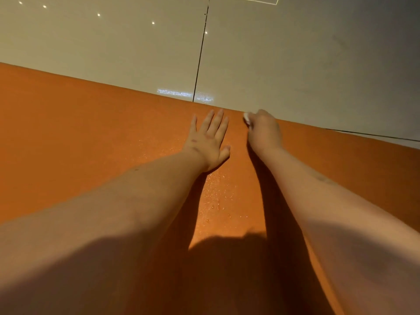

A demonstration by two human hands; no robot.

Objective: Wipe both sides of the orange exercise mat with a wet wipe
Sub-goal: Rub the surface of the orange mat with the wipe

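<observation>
The right hand (263,130) is curled into a loose fist at the far edge of the orange exercise mat (91,137), and a small white wad, taken to be the wet wipe (247,118), is pinched under its fingers; only a sliver of the wipe is seen at the hand's far left side, the rest being hidden beneath the palm. The wipe is pressed against the mat right where the mat meets the floor (295,53). Just to the left, the left hand (210,142) is laid flat with fingers spread and nothing held, its palm pressed on the mat, apparently to keep it from sliding.

The step in hand is judged to be the wiping of the upward-facing side, with a stroke carried out to the far border. A glistening, beaded streak (216,196) is seen on the mat between the two forearms, nearer than the hands, so that strip is judged to be wiped already. The areas well to the left and right look dry.

For the next move, the wipe would need to be drawn back toward the near side or shifted sideways onto a dry strip, with pressure kept even and the bracing hand moved along. The underside cannot be seen, so the mat is judged not yet turned over.

The mat is spread across the whole near part of the scene, beneath both hands, with pale glossy floor tiles beyond its far edge.
</observation>
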